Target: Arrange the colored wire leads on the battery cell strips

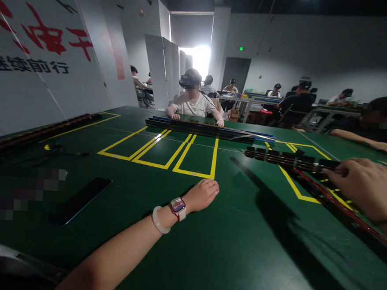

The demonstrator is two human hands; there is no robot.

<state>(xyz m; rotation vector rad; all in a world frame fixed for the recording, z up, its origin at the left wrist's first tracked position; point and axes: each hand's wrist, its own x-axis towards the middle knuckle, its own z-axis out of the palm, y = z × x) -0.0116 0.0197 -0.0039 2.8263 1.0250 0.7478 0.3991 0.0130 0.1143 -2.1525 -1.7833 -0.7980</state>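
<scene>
My left hand (203,195) rests on the green tabletop with its fingers curled in, and nothing shows in it. A ring, a watch (178,205) and a pale bangle (160,220) are on that arm. At the right, my right hand (365,183) is closed around the near end of a long black segmented strip (278,157), raised over the table and casting a long shadow. Under it runs a bundle of red and dark wires (330,199); whether it is joined to the strip I cannot tell.
Yellow tape outlines (194,174) mark the green table (225,253). Long black and blue strips (198,127) lie across the far side, before a seated person (192,98). A phone (86,199), a small cable (67,150) and another dark strip (42,134) are at left.
</scene>
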